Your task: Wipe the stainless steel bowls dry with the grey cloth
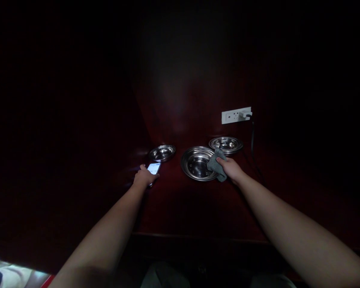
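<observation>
Apparently, my left hand (142,176) curls around the phone (153,168) to keep it face up, while my right hand (233,169) pinches the grey cloth (217,163) at the right rim of the large bowl (197,165) between them, perhaps to shield my fingers.

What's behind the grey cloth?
The right side of the middle metal bowl: its rim disappears behind the cloth, held in the right hand. Anything else directly behind is covered, so can't tell.

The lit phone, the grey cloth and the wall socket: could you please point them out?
Phone (153,168): head view, screen.
Cloth (218,165): head view, middle.
Wall socket (228,117): head view, faceplate.
</observation>
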The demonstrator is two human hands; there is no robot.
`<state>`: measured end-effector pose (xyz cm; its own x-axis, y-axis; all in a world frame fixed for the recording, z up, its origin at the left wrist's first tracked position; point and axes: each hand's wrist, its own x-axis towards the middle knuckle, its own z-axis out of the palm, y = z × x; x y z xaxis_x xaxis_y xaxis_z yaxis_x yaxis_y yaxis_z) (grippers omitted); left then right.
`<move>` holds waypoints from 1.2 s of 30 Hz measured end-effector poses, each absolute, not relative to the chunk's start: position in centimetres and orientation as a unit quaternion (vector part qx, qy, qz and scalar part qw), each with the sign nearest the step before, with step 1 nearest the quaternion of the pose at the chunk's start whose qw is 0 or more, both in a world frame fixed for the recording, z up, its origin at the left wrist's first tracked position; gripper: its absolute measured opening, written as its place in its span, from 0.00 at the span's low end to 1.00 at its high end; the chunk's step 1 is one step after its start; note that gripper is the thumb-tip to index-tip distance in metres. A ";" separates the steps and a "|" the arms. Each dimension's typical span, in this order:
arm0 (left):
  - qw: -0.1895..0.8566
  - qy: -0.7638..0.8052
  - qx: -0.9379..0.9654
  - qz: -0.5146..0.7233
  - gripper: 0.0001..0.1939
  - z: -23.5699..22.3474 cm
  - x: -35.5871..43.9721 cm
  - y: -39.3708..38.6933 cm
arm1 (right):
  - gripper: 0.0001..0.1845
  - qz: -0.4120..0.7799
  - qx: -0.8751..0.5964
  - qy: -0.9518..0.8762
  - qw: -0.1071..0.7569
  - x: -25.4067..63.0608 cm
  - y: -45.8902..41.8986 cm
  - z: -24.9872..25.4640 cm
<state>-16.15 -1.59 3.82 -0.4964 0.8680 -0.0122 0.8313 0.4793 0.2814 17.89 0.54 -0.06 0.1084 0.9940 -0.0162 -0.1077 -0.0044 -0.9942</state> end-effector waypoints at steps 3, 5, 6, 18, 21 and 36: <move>0.019 0.804 0.566 0.180 0.46 3.8 -14.7 -2.8 | 0.07 0.500 -0.500 -0.443 0.551 17.9 0.6 0.0; -0.012 0.692 0.669 0.270 0.33 3.9 -12.6 -4.1 | 0.07 0.499 -0.500 -0.445 0.551 17.9 0.6 0.0; -0.008 0.621 0.722 0.305 0.28 3.9 -11.3 -4.7 | 0.07 0.498 -0.499 -0.446 0.551 18.0 0.6 -0.1; 0.063 0.378 0.867 0.318 0.12 2.1 -1.3 -3.6 | 0.08 0.483 -0.498 -0.442 0.569 19.1 1.2 -0.6; 0.055 0.389 0.862 0.321 0.11 2.0 -1.6 -2.5 | 0.09 0.479 -0.502 -0.451 0.561 19.1 1.2 -0.6; 0.036 0.264 0.858 0.440 0.17 2.4 -3.2 -1.8 | 0.08 0.500 -0.473 -0.380 0.618 19.0 0.4 0.6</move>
<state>-3.16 -1.77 2.37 0.4738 0.4839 0.7358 0.4203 -0.8584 0.2940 19.00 0.42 0.64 0.2117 0.9773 -0.0039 -0.2583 0.0521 -0.9647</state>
